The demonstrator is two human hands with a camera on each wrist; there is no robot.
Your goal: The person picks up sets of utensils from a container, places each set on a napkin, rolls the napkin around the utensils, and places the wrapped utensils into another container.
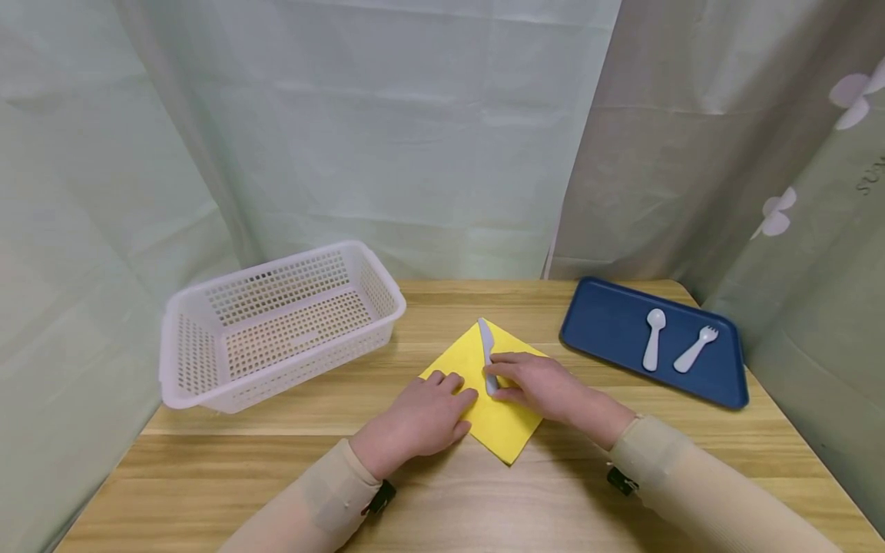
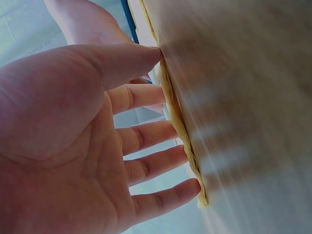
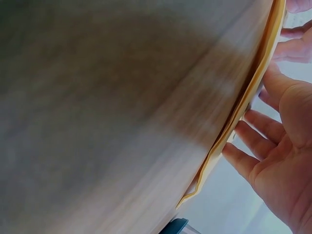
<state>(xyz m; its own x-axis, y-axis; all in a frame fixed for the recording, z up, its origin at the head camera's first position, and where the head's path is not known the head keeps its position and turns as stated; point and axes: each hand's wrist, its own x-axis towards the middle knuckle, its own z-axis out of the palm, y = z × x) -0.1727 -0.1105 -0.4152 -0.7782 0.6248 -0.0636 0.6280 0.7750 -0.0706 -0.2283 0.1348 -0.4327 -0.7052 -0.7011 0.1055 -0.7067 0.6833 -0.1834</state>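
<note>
A yellow folded napkin lies on the wooden table as a diamond, its layered edge showing in both wrist views. On top of it is a pale plastic knife, blade pointing away from me. My right hand pinches the knife's handle between thumb and fingers, with other fingertips down at the napkin. Fingers spread and nearly straight, my left hand rests on the napkin's left side. Its fingertips and thumb press along the cloth's edge in the left wrist view.
A white perforated basket stands at the back left. At the right lies a dark blue tray, holding a white spoon and a white fork. Pale curtains hang behind and along both sides of the table.
</note>
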